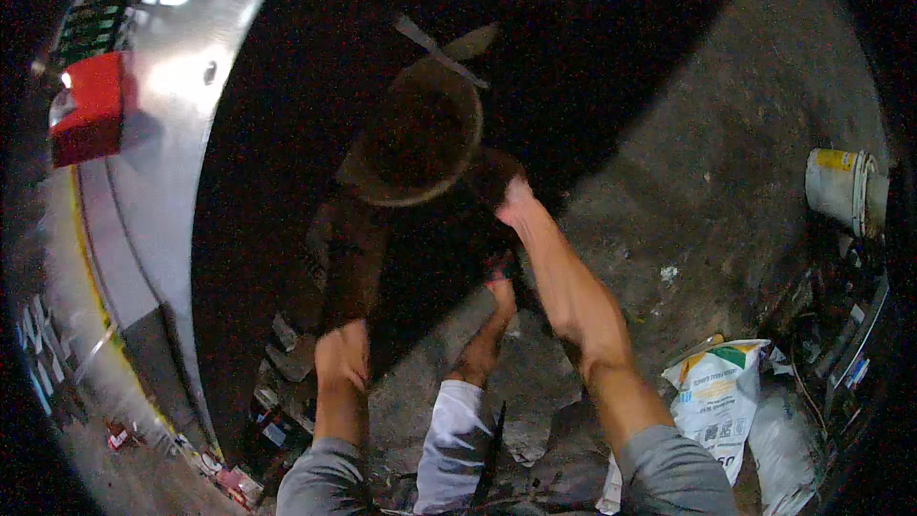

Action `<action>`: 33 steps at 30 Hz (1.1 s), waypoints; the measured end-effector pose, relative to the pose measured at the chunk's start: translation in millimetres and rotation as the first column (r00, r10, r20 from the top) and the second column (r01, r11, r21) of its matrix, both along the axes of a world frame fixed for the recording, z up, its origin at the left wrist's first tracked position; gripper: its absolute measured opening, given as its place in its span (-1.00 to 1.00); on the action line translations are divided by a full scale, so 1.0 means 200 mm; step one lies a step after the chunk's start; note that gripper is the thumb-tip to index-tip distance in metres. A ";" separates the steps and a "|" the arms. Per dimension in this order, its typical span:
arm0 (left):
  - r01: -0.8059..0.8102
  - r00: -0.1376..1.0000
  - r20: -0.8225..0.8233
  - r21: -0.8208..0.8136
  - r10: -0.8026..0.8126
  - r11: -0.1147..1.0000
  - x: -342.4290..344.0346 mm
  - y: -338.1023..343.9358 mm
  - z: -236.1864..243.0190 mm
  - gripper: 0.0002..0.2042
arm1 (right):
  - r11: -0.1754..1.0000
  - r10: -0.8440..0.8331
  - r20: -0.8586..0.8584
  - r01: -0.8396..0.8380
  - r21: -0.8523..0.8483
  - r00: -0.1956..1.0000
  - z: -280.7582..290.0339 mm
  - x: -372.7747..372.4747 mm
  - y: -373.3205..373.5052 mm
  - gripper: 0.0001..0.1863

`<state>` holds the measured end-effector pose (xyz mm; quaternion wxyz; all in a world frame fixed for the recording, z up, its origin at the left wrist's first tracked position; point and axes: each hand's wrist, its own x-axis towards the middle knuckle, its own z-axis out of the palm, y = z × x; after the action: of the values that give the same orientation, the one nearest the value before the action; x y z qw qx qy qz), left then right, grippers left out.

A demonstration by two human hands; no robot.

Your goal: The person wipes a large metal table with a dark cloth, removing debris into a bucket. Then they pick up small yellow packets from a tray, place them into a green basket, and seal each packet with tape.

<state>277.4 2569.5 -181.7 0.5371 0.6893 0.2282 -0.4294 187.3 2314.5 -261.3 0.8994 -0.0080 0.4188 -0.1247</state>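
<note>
A round-rimmed container like a bucket point(399, 201) is in front of me in deep shadow, its opening tilted toward me. What lies inside is too dark to make out. My left hand point(351, 215) is at its lower left side, and my right hand point(501, 183) is at its lower right rim. Both hands seem closed on it, though shadow hides most of the fingers. Two pale strips point(444, 50) cross at the container's far edge; I cannot tell what they are.
To the left runs a shiny metal surface point(181, 67) with a red box-like part point(91, 110) on it. A white bucket point(836, 186) stands at the far right. A printed white sack point(718, 401) and a clear plastic bag point(785, 444) lie at lower right on the stained floor point(688, 201).
</note>
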 end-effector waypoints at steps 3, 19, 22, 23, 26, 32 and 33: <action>0.000 0.997 0.074 -0.005 0.000 1.000 0.22 0.12 0.11 -0.80 | 0.997 0.073 0.111 -0.069 -0.044 0.991 -0.10 -0.05 0.01 -0.53; 0.250 0.944 0.198 0.091 -0.264 0.964 0.14 -0.16 0.01 -0.73 | 0.990 0.079 -0.418 -0.121 -0.076 0.905 0.44 -2.44 0.65 -0.64; 0.356 0.897 0.229 0.132 -0.378 0.925 -0.32 -0.01 0.13 -0.71 | 0.966 0.152 -0.630 -0.250 -0.070 0.761 0.51 -2.56 0.69 -0.69; 0.405 0.864 0.276 0.117 -0.422 0.907 -0.48 -0.03 0.27 -0.70 | 0.952 0.180 -0.690 -0.300 -0.057 0.701 0.50 -2.55 0.65 -0.71; 0.679 0.473 0.686 0.116 -0.553 0.725 -1.02 -0.14 0.61 -0.59 | 0.986 0.156 -0.473 -0.167 0.017 0.867 0.61 -2.28 0.58 -0.62; 0.727 -0.090 0.944 0.280 -0.318 0.627 -1.43 -0.34 1.38 -0.35 | 0.977 0.213 0.265 -0.202 -0.069 0.940 1.89 -1.41 0.46 -0.22; 0.725 0.045 0.886 0.289 -0.461 0.626 -1.38 -0.31 1.36 -0.34 | 0.946 0.290 0.316 -0.219 -0.240 0.904 2.13 -1.37 0.43 -0.17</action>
<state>2.0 2507.6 91.0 0.4126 0.7591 -0.4716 -0.1764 -87.0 2400.5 164.2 0.9622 -0.1306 0.2345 -0.0464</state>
